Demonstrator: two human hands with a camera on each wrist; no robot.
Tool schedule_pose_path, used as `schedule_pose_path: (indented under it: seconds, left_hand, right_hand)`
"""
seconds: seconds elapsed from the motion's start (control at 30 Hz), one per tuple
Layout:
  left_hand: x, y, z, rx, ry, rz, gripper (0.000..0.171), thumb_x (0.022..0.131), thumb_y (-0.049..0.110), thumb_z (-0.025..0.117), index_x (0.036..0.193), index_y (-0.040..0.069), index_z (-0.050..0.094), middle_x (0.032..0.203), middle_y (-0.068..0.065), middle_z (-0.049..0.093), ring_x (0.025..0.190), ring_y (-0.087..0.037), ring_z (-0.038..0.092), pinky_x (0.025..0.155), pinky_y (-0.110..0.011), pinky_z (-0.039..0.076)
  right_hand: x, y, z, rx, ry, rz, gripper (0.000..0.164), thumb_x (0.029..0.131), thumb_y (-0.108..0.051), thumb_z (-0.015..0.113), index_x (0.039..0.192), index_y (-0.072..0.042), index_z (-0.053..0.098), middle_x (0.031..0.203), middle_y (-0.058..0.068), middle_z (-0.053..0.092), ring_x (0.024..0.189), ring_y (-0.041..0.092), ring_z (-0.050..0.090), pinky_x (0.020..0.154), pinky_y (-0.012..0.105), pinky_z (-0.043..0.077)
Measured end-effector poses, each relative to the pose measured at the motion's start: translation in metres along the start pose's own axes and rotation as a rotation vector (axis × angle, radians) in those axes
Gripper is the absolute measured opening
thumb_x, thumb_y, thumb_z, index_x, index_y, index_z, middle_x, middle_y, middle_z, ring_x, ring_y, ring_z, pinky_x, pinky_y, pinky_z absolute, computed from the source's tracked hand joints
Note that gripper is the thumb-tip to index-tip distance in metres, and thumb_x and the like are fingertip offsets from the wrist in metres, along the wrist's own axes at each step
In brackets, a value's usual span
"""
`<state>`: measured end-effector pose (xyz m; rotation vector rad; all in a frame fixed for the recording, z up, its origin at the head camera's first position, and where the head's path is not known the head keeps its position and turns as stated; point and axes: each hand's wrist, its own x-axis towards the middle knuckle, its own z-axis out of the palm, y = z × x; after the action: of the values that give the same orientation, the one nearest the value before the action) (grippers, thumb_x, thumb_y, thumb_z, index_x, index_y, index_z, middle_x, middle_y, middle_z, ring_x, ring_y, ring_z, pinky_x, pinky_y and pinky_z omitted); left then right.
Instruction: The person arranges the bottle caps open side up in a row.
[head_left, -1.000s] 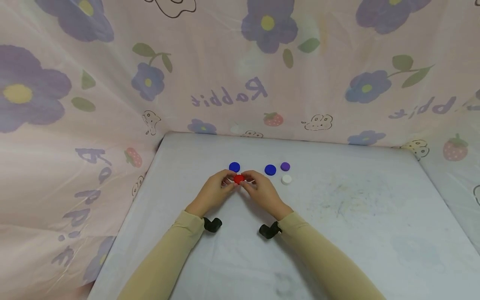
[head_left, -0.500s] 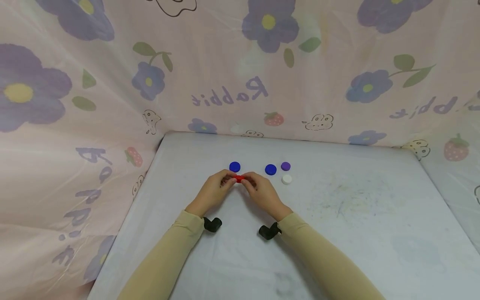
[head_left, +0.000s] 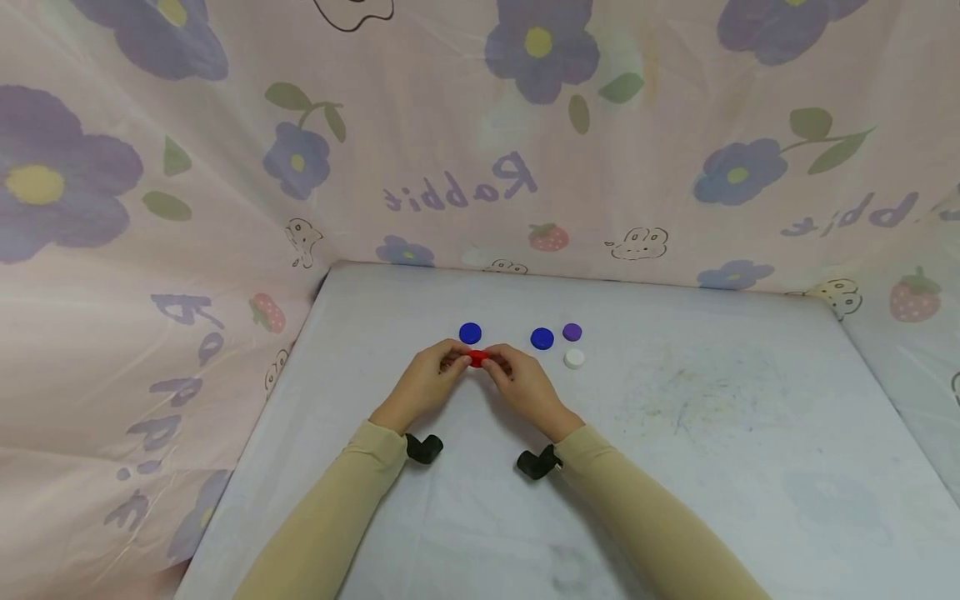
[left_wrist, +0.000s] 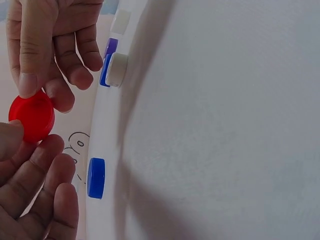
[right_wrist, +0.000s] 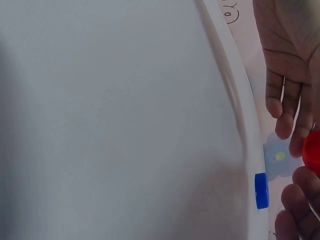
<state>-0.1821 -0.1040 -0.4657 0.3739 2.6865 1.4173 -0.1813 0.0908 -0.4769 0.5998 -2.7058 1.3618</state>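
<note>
A red bottle cap (head_left: 477, 358) is pinched between both hands, tilted above the white table. My left hand (head_left: 426, 379) grips its left side with thumb and fingers. My right hand (head_left: 521, 385) pinches the opposite side. The left wrist view shows the hollow inside of the red cap (left_wrist: 32, 117), with a thumb on its lower left. Just beyond the hands lies a blue cap (head_left: 470, 333). Right of them are another blue cap (head_left: 542, 338), a purple cap (head_left: 572, 332) and a white cap (head_left: 574, 359). A further white cap (left_wrist: 116, 69) shows in the left wrist view.
The white tabletop (head_left: 735, 500) extends around the hands, with a smudged patch (head_left: 697, 396) on the right. A flower-printed curtain (head_left: 450, 125) rises behind the table and along its sides. Black wrist cameras (head_left: 425, 449) hang at both sleeve cuffs.
The red cap has tilted between the fingers, from showing its round face to showing a narrower profile. Both thumbs have come up onto it. The other caps lie where they were.
</note>
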Motion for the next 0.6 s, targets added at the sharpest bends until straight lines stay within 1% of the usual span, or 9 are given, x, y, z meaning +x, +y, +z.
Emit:
schedule_pose_path:
  seconds: [0.2,0.33,0.5,0.6]
  left_hand:
    - [-0.003,-0.002,-0.001,-0.034,-0.001,-0.047,0.017,0.097,0.025,0.06,0.111,0.016,0.065,0.099,0.005,0.066,0.092,-0.012,0.062,0.085,-0.034,0.05]
    - [-0.005,-0.007,-0.002,-0.036,-0.006,-0.053,0.016,0.097,0.026,0.06,0.11,0.016,0.064,0.097,0.005,0.066,0.09,-0.011,0.062,0.085,-0.034,0.051]
    - [-0.008,-0.011,-0.006,-0.017,-0.018,-0.052,0.016,0.097,0.026,0.06,0.109,0.017,0.065,0.093,0.006,0.066,0.089,-0.011,0.062,0.086,-0.036,0.05]
    - [-0.01,-0.013,-0.009,0.008,-0.034,-0.063,0.014,0.097,0.026,0.059,0.108,0.019,0.064,0.088,0.005,0.066,0.083,-0.013,0.06,0.08,-0.036,0.049]
  right_hand:
    - [-0.002,-0.002,0.005,-0.014,-0.028,0.012,0.019,0.097,-0.019,0.061,0.113,-0.01,0.065,0.093,-0.004,0.068,0.081,0.01,0.06,0.074,0.029,0.051]
    - [-0.003,-0.001,0.011,-0.04,-0.052,0.014,0.022,0.096,-0.019,0.062,0.116,-0.009,0.063,0.092,-0.003,0.067,0.079,0.01,0.059,0.071,0.028,0.051]
    - [-0.004,-0.001,0.019,-0.052,-0.056,-0.006,0.028,0.095,-0.017,0.063,0.122,-0.009,0.059,0.091,-0.002,0.068,0.076,0.009,0.06,0.068,0.027,0.05]
    - [-0.005,-0.005,0.022,-0.039,-0.067,0.012,0.029,0.095,-0.016,0.064,0.122,-0.01,0.058,0.089,-0.003,0.067,0.074,0.008,0.059,0.067,0.026,0.049]
